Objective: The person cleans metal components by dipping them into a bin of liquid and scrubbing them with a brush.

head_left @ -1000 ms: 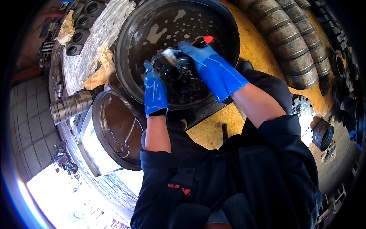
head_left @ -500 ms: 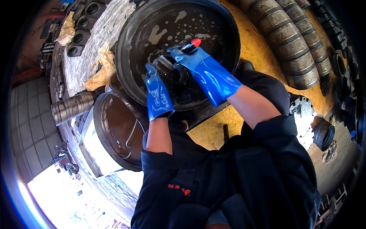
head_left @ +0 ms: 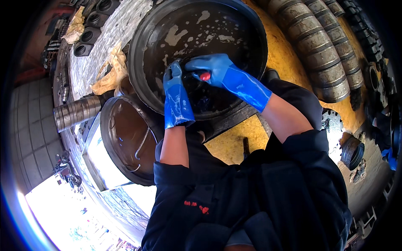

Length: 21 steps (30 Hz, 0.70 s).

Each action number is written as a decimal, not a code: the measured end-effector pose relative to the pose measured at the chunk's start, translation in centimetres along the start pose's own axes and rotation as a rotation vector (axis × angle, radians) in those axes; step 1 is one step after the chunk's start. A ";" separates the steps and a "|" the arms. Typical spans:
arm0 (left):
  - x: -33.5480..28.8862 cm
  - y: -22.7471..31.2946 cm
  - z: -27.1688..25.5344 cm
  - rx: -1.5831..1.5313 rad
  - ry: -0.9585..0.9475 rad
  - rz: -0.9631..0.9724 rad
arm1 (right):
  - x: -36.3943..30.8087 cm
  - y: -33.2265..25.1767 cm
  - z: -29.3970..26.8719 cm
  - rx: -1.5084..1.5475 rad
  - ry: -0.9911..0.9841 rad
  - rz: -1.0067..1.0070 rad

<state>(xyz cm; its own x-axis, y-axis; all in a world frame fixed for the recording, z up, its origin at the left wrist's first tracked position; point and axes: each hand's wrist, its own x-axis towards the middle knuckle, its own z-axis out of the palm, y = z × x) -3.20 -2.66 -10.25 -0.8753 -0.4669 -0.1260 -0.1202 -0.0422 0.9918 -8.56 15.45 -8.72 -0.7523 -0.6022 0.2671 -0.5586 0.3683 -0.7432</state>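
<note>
Head view: right hand (head_left: 212, 68) curled round red-tipped handle (head_left: 205, 76); left hand (head_left: 173, 78) half-curled, hold unclear; both over tub (head_left: 136, 58). Work underway; amount finished, remaining hidden.

The strongest light enters from the lower left, where the bright opening (head_left: 54, 213) is burnt to plain white and loses nearly all detail; a bluish flare runs along the rim beside it. The dark jacket (head_left: 259, 196) shows only faint folds. Inside the black basin (head_left: 135, 62) it is dim, with pale reflections on the liquid (head_left: 201, 33). Small glints lie on the left hand (head_left: 172, 81) and the right hand (head_left: 213, 69); between them, shadow hides most details, though the red-tipped object (head_left: 205, 76) remains visible. The toothed disc (head_left: 332, 127) has strong glare. Straight edges bend outward, and the corners are black.
</note>
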 end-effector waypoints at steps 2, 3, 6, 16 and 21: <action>0.7 -0.7 -0.9 0.075 -0.059 0.051 | 0.6 -0.5 0.0 -0.247 -0.064 -0.113; 0.8 -1.0 -1.3 0.070 -0.049 0.059 | 0.6 -0.6 0.7 -0.242 -0.064 -0.115; 0.2 -0.5 -0.8 0.016 -0.046 0.017 | 0.7 -0.8 0.6 -0.011 -0.259 0.578; -0.9 1.8 -0.9 -0.070 -0.033 -0.058 | 0.9 0.3 0.1 0.298 -0.262 0.979; -1.4 2.7 0.7 -0.102 -0.072 -0.108 | -1.9 3.5 -0.4 0.147 0.018 1.027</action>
<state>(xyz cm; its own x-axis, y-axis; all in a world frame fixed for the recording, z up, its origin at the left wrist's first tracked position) -2.58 -1.48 -7.44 -0.8915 -0.3910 -0.2290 -0.1701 -0.1796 0.9689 -9.24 18.13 -11.55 -0.8478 -0.0362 -0.5291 0.4019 0.6072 -0.6854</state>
